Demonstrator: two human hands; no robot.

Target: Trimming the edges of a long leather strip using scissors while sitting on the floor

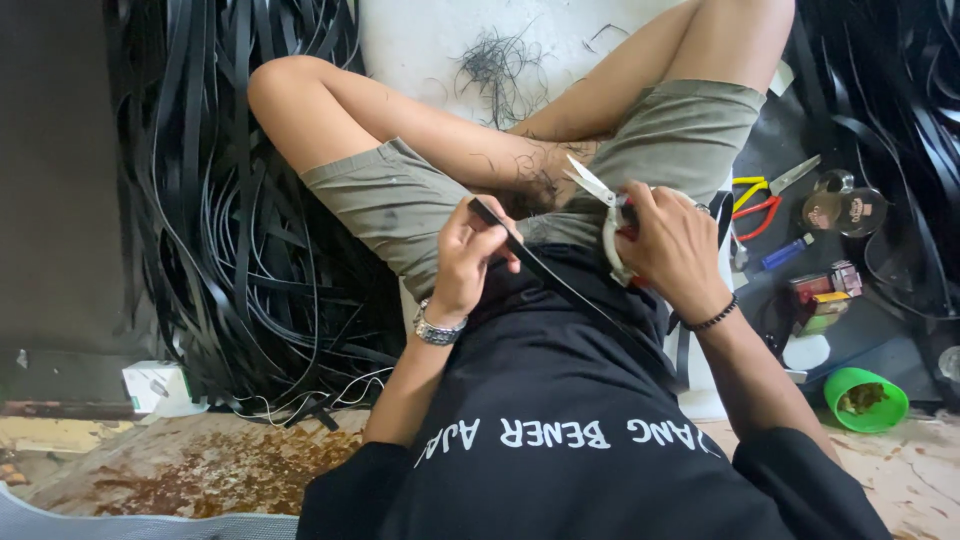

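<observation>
My left hand (470, 250) fingers pinch the black strip (530, 262) near its end; my right hand (672, 245) fingers grip the scissors (600, 200), blades parted just beside it.

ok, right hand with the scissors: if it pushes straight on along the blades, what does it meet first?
Likely the person's bare lower leg, just past the blade tips of the white-handled scissors in the right hand; depth is uncertain.

Left hand (470, 255) curled, fingertips pinched, wrist bent up over the lap. Right hand (672, 245) fisted close beside it, forearm angled in from lower right.
</observation>
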